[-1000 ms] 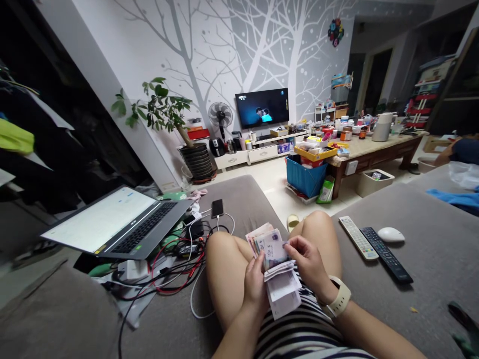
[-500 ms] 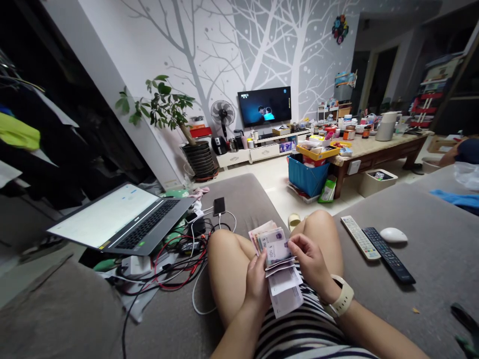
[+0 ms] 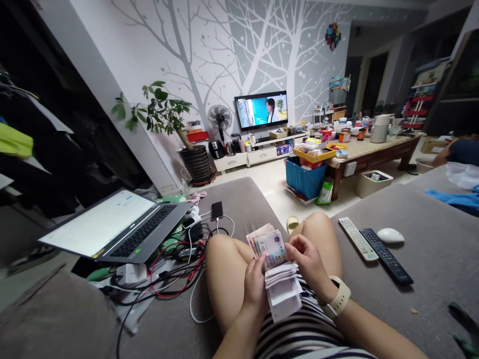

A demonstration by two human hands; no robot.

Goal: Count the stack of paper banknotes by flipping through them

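A wad of banknotes (image 3: 272, 248) is in my left hand (image 3: 256, 279), above my lap, with the thumb pressed on its near left side. The top note shows a 5 and purplish print. Several pinkish notes fan out behind it. Below the thumb, several pale notes (image 3: 284, 286) hang folded over towards me. My right hand (image 3: 307, 259), wearing a cream wristwatch (image 3: 340, 297), has its fingers curled, thumb and forefinger pinched at the right edge of the top banknote.
On the grey sofa, left of my legs, are an open laptop (image 3: 123, 224), tangled cables (image 3: 175, 274) and a phone (image 3: 216, 211). To the right lie a white remote (image 3: 358, 239), a black remote (image 3: 386, 256) and a white mouse (image 3: 390, 235). Another person (image 3: 460, 153) is partly visible at far right.
The pale notes hanging below my left thumb have shifted, and the top note's 5 shows more fully. My right hand stays at the wad's right edge. The television picture has changed.
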